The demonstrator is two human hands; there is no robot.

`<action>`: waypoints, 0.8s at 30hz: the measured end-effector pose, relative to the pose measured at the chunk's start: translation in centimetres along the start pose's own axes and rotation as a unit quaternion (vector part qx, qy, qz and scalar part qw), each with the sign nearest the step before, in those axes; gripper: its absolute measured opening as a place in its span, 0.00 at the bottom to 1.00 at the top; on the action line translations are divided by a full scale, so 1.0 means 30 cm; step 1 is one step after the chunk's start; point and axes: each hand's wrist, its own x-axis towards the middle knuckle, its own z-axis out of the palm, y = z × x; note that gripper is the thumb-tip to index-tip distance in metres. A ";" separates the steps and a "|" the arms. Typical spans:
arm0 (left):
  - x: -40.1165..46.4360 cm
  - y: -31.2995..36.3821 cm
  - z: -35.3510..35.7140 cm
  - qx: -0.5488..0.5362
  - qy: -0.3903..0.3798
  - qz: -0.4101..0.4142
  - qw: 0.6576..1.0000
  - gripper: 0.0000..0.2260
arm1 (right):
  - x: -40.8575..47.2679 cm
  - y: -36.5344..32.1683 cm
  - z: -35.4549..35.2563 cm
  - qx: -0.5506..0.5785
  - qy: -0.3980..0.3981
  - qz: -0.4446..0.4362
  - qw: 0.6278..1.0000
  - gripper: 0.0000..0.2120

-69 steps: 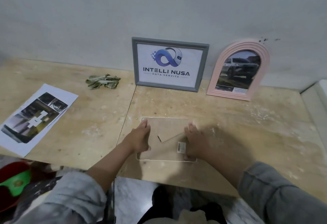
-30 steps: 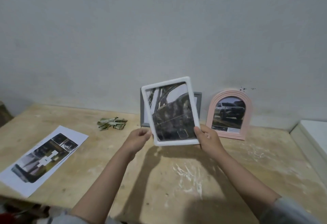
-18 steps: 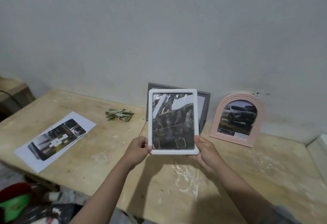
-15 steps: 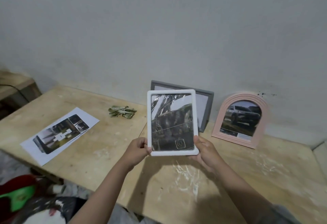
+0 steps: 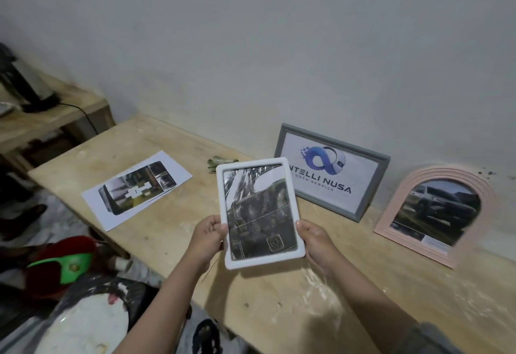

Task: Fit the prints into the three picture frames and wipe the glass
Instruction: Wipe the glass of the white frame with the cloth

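Note:
I hold a white rectangular picture frame (image 5: 258, 211) upright above the wooden table (image 5: 279, 306), its glass facing me with a dark print inside. My left hand (image 5: 208, 237) grips its lower left edge and my right hand (image 5: 314, 242) grips its lower right edge. A grey frame (image 5: 332, 172) with a blue logo print leans on the wall behind it. A pink arched frame (image 5: 435, 214) with a car print leans on the wall to the right. A crumpled greenish cloth (image 5: 220, 161) lies behind the white frame, partly hidden.
A loose printed sheet (image 5: 136, 187) lies on the table's left part. A lower wooden shelf (image 5: 42, 122) with a dark appliance and cable stands at far left. Red and green objects (image 5: 64, 264) sit below the table's left edge. The wall runs close behind.
The frame lay face down on the table under both hands; now it is lifted, turned glass side to me. Since half a second ago my view swung left; the frame stays held.

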 end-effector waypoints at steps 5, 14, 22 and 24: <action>0.111 0.000 -0.137 -0.021 0.043 -0.023 0.999 0.10 | 0.164 -0.040 0.182 -0.031 0.014 0.004 0.999 0.15; 0.387 0.085 -0.452 -0.018 0.122 -0.003 0.992 0.11 | 0.538 -0.108 0.534 -0.060 0.007 0.010 0.998 0.13; 0.539 0.159 -0.627 -0.008 0.162 0.014 0.987 0.09 | 0.932 -0.160 0.622 -0.546 0.069 -0.151 0.821 0.26; 0.576 0.161 -0.648 -0.027 0.158 0.005 0.987 0.10 | 1.024 -0.162 0.638 -0.640 0.031 -0.106 0.761 0.30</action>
